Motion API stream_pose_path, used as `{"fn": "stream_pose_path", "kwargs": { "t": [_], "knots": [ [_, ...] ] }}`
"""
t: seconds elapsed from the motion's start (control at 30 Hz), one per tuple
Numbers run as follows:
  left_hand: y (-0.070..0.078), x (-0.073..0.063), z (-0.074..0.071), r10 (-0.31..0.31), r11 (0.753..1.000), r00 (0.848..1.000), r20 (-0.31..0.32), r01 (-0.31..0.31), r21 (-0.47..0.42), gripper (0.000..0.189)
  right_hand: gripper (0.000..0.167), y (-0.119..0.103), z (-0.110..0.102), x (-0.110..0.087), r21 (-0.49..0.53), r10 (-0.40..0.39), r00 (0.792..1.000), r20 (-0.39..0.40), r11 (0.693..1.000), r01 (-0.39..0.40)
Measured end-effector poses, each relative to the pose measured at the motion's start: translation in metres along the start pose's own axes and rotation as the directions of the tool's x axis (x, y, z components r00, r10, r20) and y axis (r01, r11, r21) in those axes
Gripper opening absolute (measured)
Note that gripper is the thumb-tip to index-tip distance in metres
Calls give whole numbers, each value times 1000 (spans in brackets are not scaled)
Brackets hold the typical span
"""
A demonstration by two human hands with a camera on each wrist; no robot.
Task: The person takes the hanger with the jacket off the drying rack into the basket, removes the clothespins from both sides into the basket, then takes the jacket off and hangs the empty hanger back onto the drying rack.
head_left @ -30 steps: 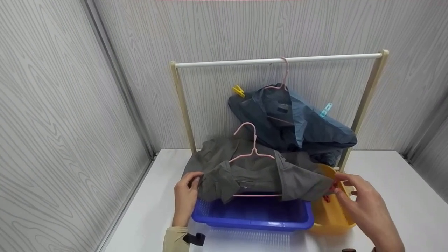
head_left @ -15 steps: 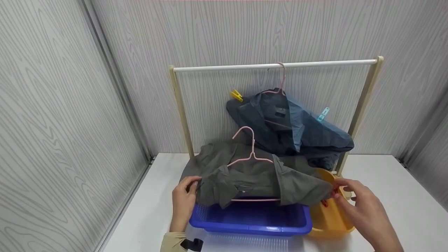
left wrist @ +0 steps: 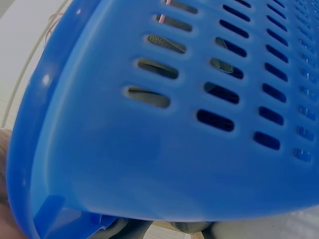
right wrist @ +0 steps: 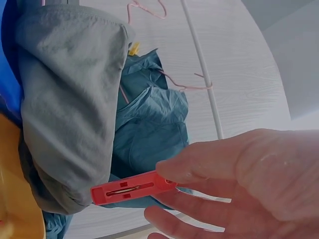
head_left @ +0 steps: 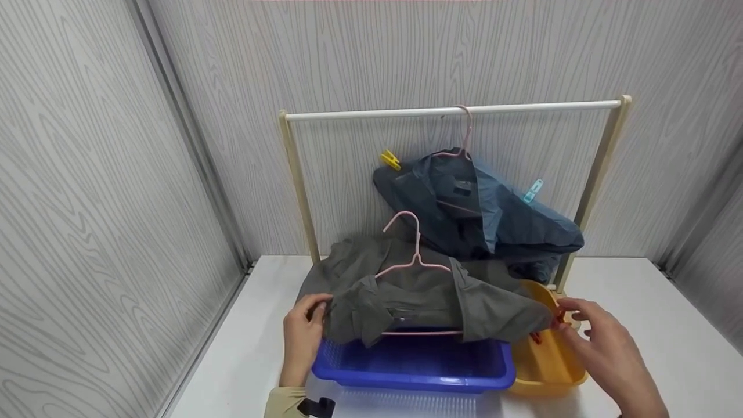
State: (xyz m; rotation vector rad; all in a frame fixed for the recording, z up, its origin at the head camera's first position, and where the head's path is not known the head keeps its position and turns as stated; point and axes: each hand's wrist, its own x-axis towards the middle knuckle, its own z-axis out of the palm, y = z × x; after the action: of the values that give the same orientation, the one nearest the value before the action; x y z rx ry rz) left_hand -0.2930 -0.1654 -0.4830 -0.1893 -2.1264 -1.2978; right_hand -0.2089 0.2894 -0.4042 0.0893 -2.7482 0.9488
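Note:
A dark grey collared garment lies across the blue basket, with a pink hanger inside it, hook up. My left hand pinches the garment's left edge between thumb and fingers. Beside the opposite corner, my right hand holds a red clothespin between thumb and fingers. In the right wrist view, the clothespin's free end lies right by the grey cloth; whether it grips the cloth, I cannot tell. The basket wall fills the left wrist view and hides most of that hand's work.
Behind stands a rack with a white rail. A blue jacket hangs there on another pink hanger, with a yellow clothespin and a light-blue clothespin. A yellow basin with another red clothespin sits right of the basket.
The head view has shifted slightly, so the scene sits lower. My right hand with the red clothespin has edged right, off the garment's corner. My left hand keeps its hold.

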Motion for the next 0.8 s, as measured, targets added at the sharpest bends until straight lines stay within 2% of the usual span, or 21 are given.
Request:
{"fn": "stream_pose_path", "kwargs": {
  "t": [0.27,0.5,0.67,0.8],
  "knots": [
    [-1,0,0,13,1000,1000,2,-13,-2,22,35,13,4,6,5,-5,1000,18,1000,5],
    [-3,-3,0,-16,1000,1000,14,16,-12,21,36,17,8,8,1,-13,1000,12,1000,13],
    [-3,-3,0,2,1000,1000,14,-2,-16,21,36,14,10,8,12,-9,1000,6,1000,9],
    [-2,-1,0,18,1000,1000,11,-17,-23,21,36,4,14,10,35,-28,999,-37,999,30]
  ]
}}
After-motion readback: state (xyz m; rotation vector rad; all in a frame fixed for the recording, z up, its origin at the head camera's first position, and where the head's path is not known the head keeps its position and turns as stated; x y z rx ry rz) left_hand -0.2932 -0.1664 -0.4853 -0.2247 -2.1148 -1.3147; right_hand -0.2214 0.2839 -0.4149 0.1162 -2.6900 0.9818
